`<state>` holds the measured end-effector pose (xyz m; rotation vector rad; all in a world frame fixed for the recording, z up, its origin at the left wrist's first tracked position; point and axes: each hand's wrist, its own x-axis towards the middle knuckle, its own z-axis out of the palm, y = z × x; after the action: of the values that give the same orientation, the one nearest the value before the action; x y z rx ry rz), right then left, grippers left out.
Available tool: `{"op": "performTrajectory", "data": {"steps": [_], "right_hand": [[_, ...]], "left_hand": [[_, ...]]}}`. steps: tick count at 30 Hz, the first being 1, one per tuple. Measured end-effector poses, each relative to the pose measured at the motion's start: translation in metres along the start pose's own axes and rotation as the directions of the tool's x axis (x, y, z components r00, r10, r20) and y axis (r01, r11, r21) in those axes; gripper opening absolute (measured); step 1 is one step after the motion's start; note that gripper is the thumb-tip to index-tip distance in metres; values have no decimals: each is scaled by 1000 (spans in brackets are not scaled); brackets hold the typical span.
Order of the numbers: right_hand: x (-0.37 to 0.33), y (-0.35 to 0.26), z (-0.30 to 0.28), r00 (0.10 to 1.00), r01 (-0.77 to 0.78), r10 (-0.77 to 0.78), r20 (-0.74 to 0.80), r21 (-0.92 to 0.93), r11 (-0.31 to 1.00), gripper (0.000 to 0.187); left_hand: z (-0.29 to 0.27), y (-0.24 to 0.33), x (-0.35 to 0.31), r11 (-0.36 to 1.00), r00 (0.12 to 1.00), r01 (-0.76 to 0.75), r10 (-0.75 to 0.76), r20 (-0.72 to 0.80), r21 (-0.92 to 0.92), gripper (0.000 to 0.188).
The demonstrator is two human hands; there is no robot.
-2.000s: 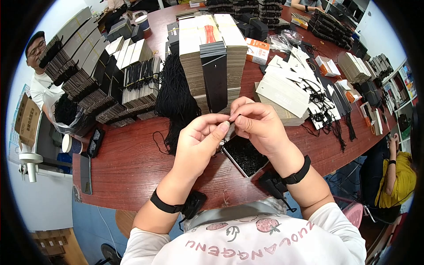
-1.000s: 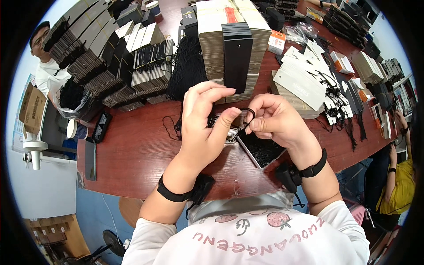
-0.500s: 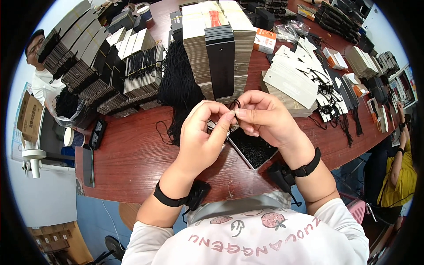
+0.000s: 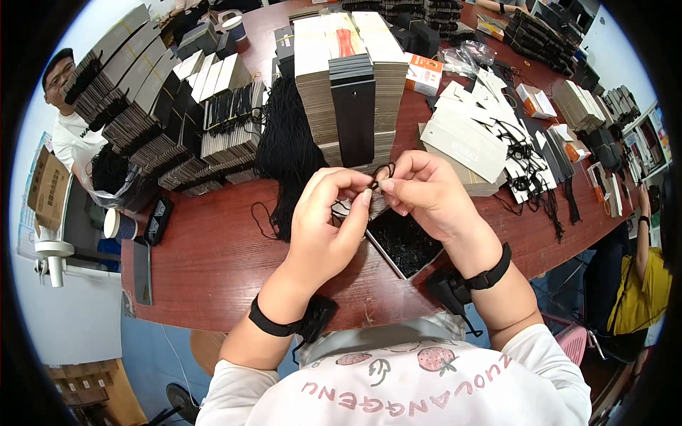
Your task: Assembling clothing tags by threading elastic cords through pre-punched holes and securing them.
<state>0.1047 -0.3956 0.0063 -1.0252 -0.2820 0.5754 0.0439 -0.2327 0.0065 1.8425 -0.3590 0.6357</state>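
Both hands meet over the table's near middle, pinching a thin black cord (image 4: 374, 183) between them. My left hand (image 4: 328, 209) has thumb and forefinger closed on it. My right hand (image 4: 426, 188) pinches the same cord, and a small loop stands up by its fingertips. Just beneath the hands lies a shallow tray (image 4: 387, 248) filled with small black pieces too fine to make out. A thick hank of black cords (image 4: 284, 135) lies left of centre. Behind the hands stands a tall stack of grey card tags (image 4: 316, 92), with black tags (image 4: 353, 117) leaning upright against its front.
Banded stacks of tags (image 4: 231, 135) fill the left side. On the right are loose white tags with black cords (image 4: 465, 145) and small orange-and-white boxes (image 4: 424, 74). A paper cup (image 4: 121, 222) and a black case (image 4: 158, 220) sit near the left edge. Other people sit around.
A black loop now shows more clearly above my fingertips. Both hands stay pinched together, with my fingertips slightly further apart.
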Motion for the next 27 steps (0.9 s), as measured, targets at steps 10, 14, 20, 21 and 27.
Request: {"op": "performTrajectory", "data": {"steps": [10,14,20,21,27], "right_hand": [[-2,4,0,994,71,-75,76,58,996,10],[-4,0,4,993,48,-58,100,99,994,10],[-4,3,7,987,87,-99,130,94,992,11],[-4,5,8,968,229,-221,116,-66,971,11],[-4,1,17,696,622,-654,295,-703,345,14]], "left_hand": [[-5,-4,-7,878,929,369,-345,133,-304,10],[-3,0,-7,780,919,394,-337,205,-486,8],[0,0,-9,801,920,390,-316,232,-454,6],[1,1,-9,818,930,367,-308,203,-443,5],[0,4,-9,780,908,418,-352,225,-466,11]]}}
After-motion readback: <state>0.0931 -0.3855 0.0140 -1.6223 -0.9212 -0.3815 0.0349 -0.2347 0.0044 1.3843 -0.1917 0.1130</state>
